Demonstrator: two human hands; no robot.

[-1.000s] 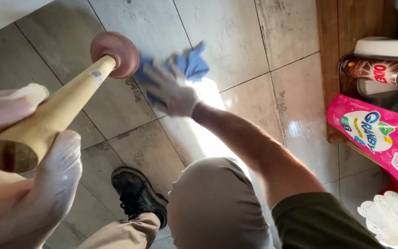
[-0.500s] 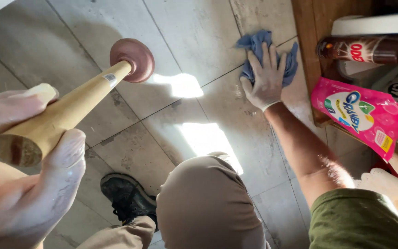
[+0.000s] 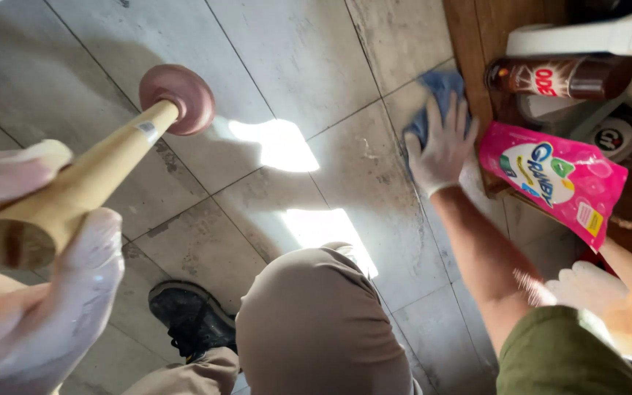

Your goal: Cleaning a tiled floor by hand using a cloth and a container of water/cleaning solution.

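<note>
My right hand (image 3: 442, 150), gloved, fingers spread, presses flat on blue cloth (image 3: 433, 102) at upper right of frame, beside pink pouch (image 3: 554, 179); my left hand (image 3: 34, 292), lower left, grips plunger (image 3: 111, 164) handle; cup rests on tile floor (image 3: 294, 58).

- Open tiled floor (image 3: 294, 66) lies between the plunger (image 3: 111, 157) and the blue cloth (image 3: 437, 99).
- Right of the cloth, a wooden shelf edge (image 3: 469, 44), pink pouch (image 3: 554, 179) and brown bottle (image 3: 561, 77) block passage (closely packed).
</note>
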